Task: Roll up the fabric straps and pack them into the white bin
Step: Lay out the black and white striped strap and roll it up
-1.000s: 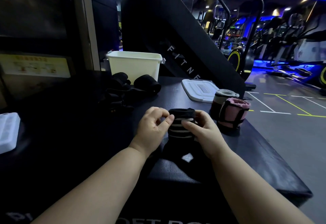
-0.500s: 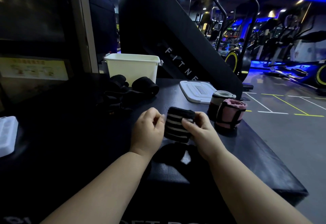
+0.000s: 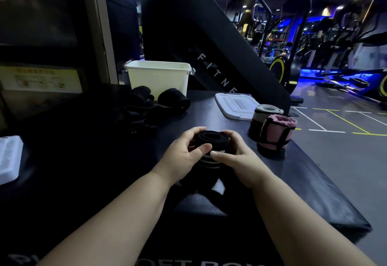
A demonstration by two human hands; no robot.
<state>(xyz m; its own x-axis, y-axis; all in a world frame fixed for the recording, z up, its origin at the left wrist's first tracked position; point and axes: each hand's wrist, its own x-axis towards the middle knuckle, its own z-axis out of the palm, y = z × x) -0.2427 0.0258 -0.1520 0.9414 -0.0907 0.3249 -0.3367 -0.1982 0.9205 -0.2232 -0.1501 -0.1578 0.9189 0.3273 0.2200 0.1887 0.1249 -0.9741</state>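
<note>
Now, frame ctr: my left hand & right hand curl round the strap roll so it can't unwind; white bin sits upper left.

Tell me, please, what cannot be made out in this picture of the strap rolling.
All in the head view:
Inside of the white bin: hidden by its near wall.
Loose end of the striped strap: hidden, as the left hand and right hand wrap it.
Count of the black straps by the bin: too dark.
Part of the white tray: cut off by the left edge.
</note>
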